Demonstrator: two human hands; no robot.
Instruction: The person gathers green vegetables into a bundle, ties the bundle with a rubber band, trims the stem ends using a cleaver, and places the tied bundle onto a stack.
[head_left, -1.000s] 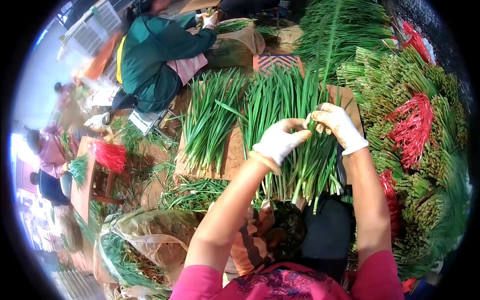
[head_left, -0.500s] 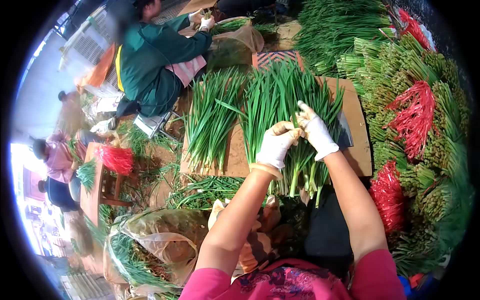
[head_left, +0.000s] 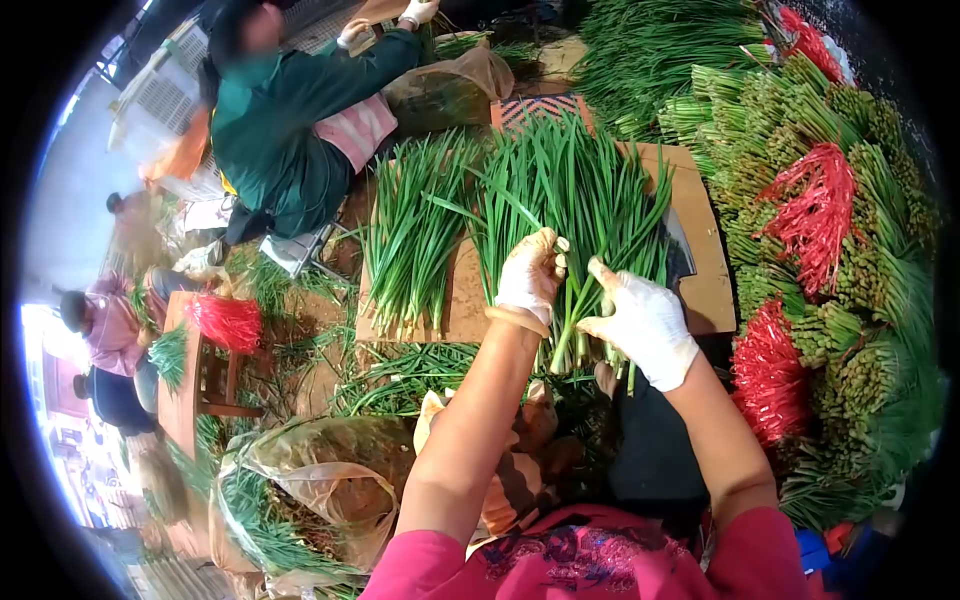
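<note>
Both hands wear thin white gloves, stained at the fingertips. My left hand (head_left: 533, 277) is closed around the cut ends of some green stalks, whose pale tips show beside its fingers. To its right, my right hand (head_left: 643, 318) has thumb and forefinger spread, with nothing visible between them. Beneath and beyond both hands, a large pile of long-leaved green stalks (head_left: 560, 180) lies on a brown board (head_left: 705, 300). A second bunch (head_left: 415, 230) rests on the board's left part. Part of a dark flat blade-like thing (head_left: 680, 245) shows at the pile's right edge.
Stacked bundles (head_left: 850, 350) with red plastic strips (head_left: 770, 375) fill the right side. A co-worker in green (head_left: 290, 130) sits at upper left. Another person (head_left: 115, 325) is near a wooden bench (head_left: 180, 380) at far left. A plastic bag (head_left: 330, 480) lies lower left.
My hands have moved apart. The left has shifted left and turned; the right has come lower and opened. The co-worker in green has leaned left, with hands further apart.
</note>
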